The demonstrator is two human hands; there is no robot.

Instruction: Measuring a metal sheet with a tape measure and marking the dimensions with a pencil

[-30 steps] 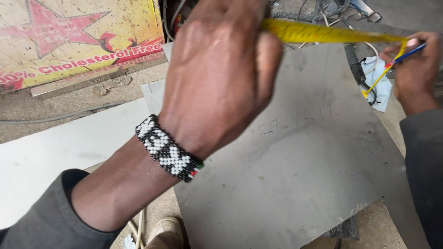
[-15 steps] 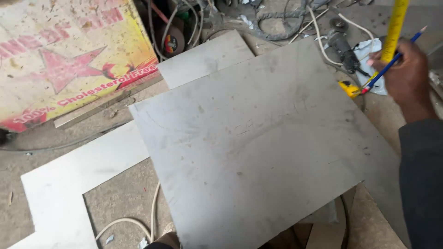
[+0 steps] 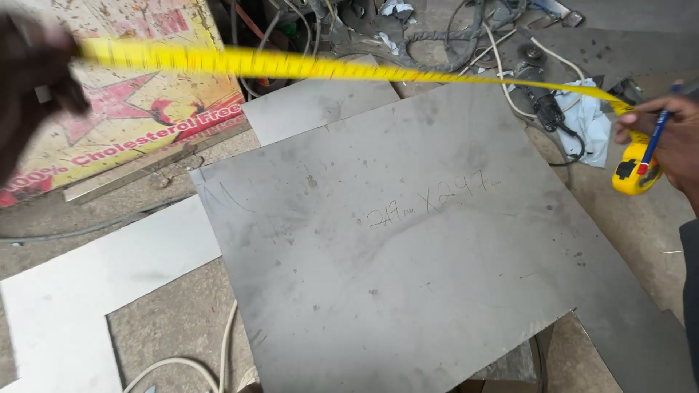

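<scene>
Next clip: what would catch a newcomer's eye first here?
A yellow tape stretched across the top, from the left hand at the upper left to the yellow case in the right hand, which also holds a blue pen. Below it a large grey metal sheet with pencilled marks fills the middle, a paler cut sheet lying at lower left.

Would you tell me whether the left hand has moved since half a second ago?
Yes. The left hand, out of view then, now sits at the upper left, over the printed board, holding the yellow tape stretched above the grey metal sheet.
</scene>
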